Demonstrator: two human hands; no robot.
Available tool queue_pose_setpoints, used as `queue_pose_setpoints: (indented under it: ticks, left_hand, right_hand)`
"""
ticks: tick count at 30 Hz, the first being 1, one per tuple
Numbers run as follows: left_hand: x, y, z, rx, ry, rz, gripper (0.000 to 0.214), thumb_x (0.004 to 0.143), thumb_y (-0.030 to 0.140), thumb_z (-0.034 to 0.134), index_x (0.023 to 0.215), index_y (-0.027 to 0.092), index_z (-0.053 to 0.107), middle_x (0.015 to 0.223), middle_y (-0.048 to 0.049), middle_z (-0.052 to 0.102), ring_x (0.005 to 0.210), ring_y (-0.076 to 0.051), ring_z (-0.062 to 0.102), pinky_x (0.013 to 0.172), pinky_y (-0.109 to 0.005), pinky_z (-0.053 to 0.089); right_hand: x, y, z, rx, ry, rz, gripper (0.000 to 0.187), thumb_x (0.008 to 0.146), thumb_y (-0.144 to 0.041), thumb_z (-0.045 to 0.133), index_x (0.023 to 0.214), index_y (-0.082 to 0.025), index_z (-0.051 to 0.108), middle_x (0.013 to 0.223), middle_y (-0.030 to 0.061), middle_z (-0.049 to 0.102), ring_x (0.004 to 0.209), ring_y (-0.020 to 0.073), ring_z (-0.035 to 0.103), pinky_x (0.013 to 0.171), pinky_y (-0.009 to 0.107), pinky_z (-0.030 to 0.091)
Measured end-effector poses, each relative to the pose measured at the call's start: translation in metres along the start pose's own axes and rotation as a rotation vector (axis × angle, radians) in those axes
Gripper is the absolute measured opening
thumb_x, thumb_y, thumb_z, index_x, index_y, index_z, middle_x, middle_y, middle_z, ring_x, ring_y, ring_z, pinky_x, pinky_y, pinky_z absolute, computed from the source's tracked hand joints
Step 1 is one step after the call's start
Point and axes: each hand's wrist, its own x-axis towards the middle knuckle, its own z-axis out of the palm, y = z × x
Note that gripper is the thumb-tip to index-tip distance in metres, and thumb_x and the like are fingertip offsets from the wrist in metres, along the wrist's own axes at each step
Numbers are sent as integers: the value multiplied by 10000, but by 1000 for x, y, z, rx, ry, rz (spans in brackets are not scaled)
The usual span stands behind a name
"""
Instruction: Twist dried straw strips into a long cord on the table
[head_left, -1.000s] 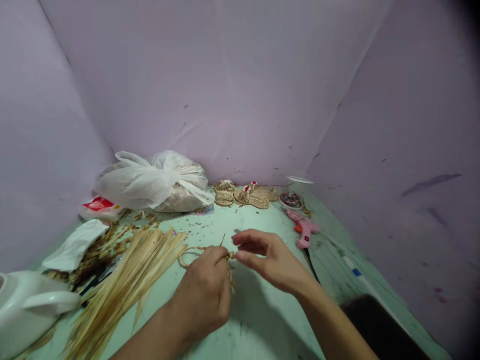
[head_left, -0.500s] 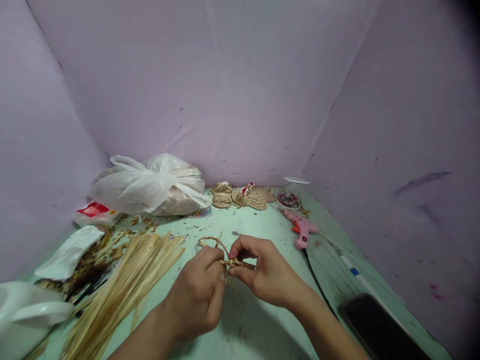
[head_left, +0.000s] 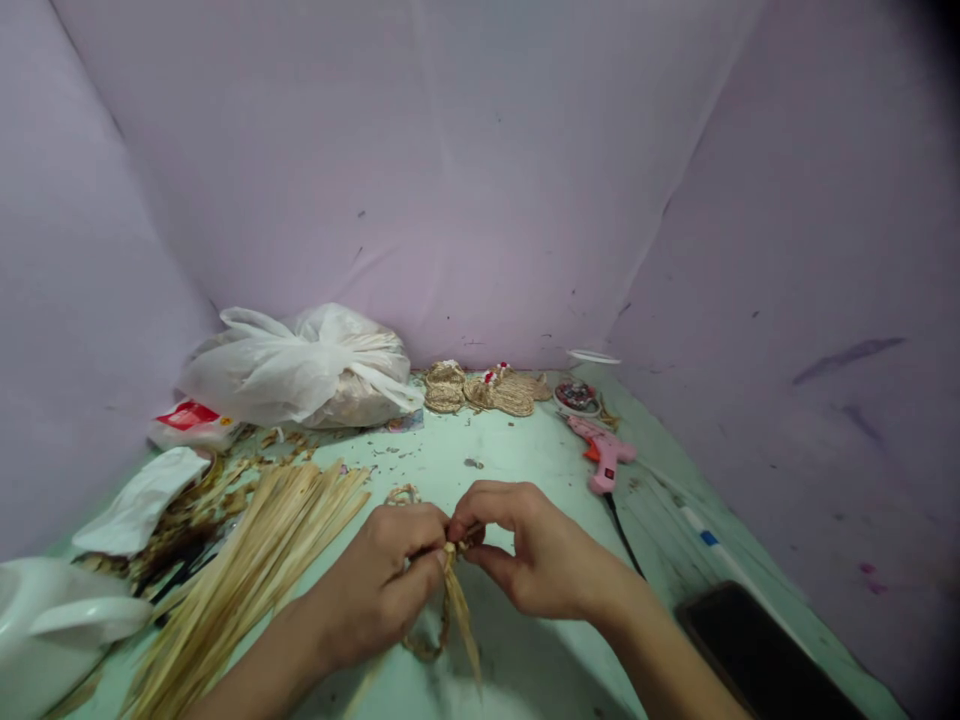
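Between my two hands is a thin braided straw cord (head_left: pixel 459 547), its loops showing behind and below the fingers. My left hand (head_left: pixel 394 580) is closed, pinching the cord between thumb and fingers. Close beside it, my right hand (head_left: pixel 525 545) pinches the same cord with thumb and forefinger. Loose pale strand ends (head_left: pixel 465 625) hang down from the pinch point. Part of the cord is hidden behind the left fingers. Left of my hands lies a bundle of flat dried straw strips (head_left: pixel 255 560).
At the back stand a tied white plastic bag (head_left: pixel 307 370) and woven straw pieces (head_left: pixel 499 390). A pink glue gun (head_left: pixel 606 455) with black cable lies right, near a dark phone (head_left: pixel 757 650). A white jug-like container (head_left: pixel 60 640) is front left.
The cord has been turned, so its loose ends and a loop now hang below my hands. The right hand's fingertips have come closer to the left hand's.
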Motion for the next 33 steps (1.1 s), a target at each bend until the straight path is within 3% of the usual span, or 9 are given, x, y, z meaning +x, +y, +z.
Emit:
queue_pose_setpoints:
  ticks: [6, 10, 19, 25, 27, 30, 33]
  left_hand:
    - [2, 6, -1, 79, -39, -129, 198, 763, 215, 354, 597, 156, 445, 610, 5, 475, 584, -103, 407, 554, -220, 285]
    - [3, 4, -1, 23, -50, -177, 192, 753, 220, 344, 606, 157, 449, 595, 15, 454, 577, -104, 395, 542, -221, 274]
    - [5, -10, -6, -83, 71, -260, 208, 711, 239, 357, 518, 172, 318, 511, 44, 297, 519, -89, 311, 497, -229, 231]
    - [7, -11, -3, -21, 90, -261, 238, 704, 237, 355, 488, 176, 276, 474, 48, 273, 490, -87, 291, 484, -239, 206]
    - [6, -15, -7, 31, 138, -252, 246, 706, 239, 352, 483, 178, 268, 467, 47, 271, 483, -87, 289, 485, -243, 202]
    - [2, -21, -19, 91, 284, -259, 242, 698, 224, 347, 484, 185, 240, 473, 44, 247, 481, -88, 279, 484, -243, 204]
    - [0, -19, -26, 78, 281, -205, 230, 693, 208, 344, 492, 184, 234, 483, 43, 245, 482, -84, 281, 484, -237, 217]
  right_hand:
    - [3, 3, 6, 36, -48, 108, 89, 650, -166, 578, 713, -171, 516, 620, -39, 492, 572, 76, 421, 535, 183, 361]
    - [4, 4, 10, 42, -35, 76, 93, 618, -119, 529, 643, -173, 457, 554, -63, 381, 522, 59, 316, 472, 168, 288]
    - [3, 5, 11, 118, 66, -36, 148, 585, -58, 476, 690, -151, 523, 623, -31, 488, 561, 65, 392, 542, 177, 353]
    - [4, 6, 11, 102, -17, 64, 123, 583, -76, 513, 632, -170, 450, 547, -61, 387, 505, 58, 313, 474, 180, 294]
    - [3, 11, 7, 112, 73, 131, 193, 615, -140, 554, 565, -177, 371, 499, -71, 318, 479, 56, 275, 456, 185, 277]
    - [2, 20, -1, 192, 334, 230, 325, 693, -211, 530, 527, -195, 252, 470, -79, 239, 453, 56, 257, 460, 193, 301]
    - [5, 20, -3, 277, 323, 202, 169, 674, -198, 578, 669, -183, 410, 642, -29, 469, 591, 85, 429, 580, 221, 387]
